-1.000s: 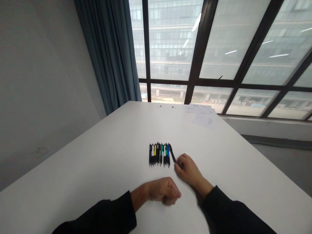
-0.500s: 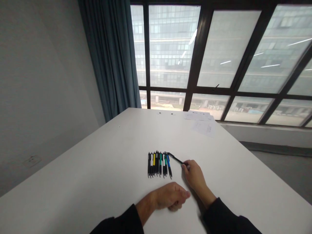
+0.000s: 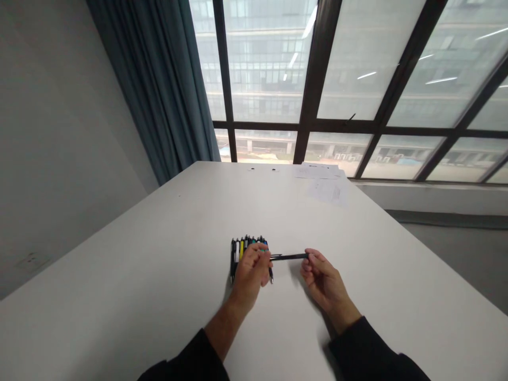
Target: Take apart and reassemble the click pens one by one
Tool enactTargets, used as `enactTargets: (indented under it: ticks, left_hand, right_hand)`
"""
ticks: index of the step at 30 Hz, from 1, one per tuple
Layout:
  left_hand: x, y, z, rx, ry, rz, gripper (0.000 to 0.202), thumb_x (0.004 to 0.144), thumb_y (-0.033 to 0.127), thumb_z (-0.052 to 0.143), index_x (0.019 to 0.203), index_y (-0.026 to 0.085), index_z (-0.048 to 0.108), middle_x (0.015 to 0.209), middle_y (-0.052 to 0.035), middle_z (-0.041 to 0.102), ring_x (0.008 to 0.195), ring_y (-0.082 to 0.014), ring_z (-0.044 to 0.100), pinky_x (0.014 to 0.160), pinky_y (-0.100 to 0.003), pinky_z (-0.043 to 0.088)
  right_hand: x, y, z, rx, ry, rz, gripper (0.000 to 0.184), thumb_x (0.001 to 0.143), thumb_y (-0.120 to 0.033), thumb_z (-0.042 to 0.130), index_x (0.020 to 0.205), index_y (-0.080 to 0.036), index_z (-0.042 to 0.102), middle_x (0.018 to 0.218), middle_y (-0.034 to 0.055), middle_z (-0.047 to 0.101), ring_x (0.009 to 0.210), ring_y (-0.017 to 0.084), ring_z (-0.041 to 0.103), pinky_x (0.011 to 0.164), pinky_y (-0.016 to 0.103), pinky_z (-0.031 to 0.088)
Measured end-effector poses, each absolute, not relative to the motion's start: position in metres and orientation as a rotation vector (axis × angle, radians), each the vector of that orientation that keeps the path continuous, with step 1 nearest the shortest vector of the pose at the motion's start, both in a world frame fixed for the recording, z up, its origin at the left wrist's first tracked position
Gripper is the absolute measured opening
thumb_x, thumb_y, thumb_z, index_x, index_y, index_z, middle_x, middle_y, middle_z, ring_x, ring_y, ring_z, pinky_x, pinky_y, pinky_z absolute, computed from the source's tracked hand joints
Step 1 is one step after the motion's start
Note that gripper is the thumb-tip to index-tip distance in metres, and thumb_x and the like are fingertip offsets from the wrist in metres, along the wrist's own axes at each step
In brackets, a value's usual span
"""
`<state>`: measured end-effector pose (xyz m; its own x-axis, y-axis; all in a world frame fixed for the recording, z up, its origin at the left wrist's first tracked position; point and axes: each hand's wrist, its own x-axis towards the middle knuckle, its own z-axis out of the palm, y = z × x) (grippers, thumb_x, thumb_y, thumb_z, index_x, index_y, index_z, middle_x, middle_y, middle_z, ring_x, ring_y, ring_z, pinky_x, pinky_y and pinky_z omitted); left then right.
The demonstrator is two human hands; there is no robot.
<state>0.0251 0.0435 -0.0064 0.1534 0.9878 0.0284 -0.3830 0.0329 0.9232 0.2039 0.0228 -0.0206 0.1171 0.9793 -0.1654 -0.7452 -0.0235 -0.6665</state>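
Observation:
A black pen (image 3: 289, 256) is held nearly level above the table, one end in each hand. My left hand (image 3: 251, 270) pinches its left end, fingers closed. The right end sits between the thumb and fingers of my right hand (image 3: 322, 275). Behind and below my left hand lies a row of several pens, side by side; a yellow pen (image 3: 242, 248) and a white pen (image 3: 237, 251) show near its left side. My left hand covers much of the row's middle and right part.
The white table (image 3: 159, 254) stretches toward the window. Sheets of paper (image 3: 323, 182) lie at its far right corner. A blue curtain (image 3: 159, 90) hangs at the far left, beside a grey wall with a socket (image 3: 34, 260).
My left hand has moved up and left from the table's near part and taken the pen's left end. The pen has been lifted and turned level. The view has tipped down slightly.

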Motion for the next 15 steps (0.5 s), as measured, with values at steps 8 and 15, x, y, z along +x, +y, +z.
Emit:
enactTargets:
  ticks: [8, 15]
  left_hand:
    - [0.027, 0.049, -0.013, 1.019, 0.838, 1.293, 0.047, 0.082, 0.051, 0.062, 0.109, 0.012, 0.063, 0.067, 0.0, 0.059, 0.041, -0.0027, 0.038, 0.042, -0.019, 0.032]
    - [0.014, 0.043, -0.004, 1.21, 1.013, 1.313, 0.038, 0.085, 0.046, 0.059, 0.104, 0.013, 0.064, 0.07, -0.0013, 0.063, 0.042, -0.0043, 0.044, 0.043, -0.019, 0.036]
  right_hand:
    - [0.2, 0.025, -0.019, -0.894, -0.382, 1.316, 0.031, 0.067, -0.026, 0.08, 0.095, -0.015, 0.072, 0.071, 0.0013, 0.064, 0.056, 0.008, 0.054, 0.047, 0.017, 0.047]
    - [0.209, 0.022, -0.033, -1.08, -0.761, 1.105, 0.031, 0.075, -0.034, 0.076, 0.1, -0.017, 0.068, 0.074, 0.0013, 0.064, 0.06, 0.01, 0.056, 0.048, 0.02, 0.043]
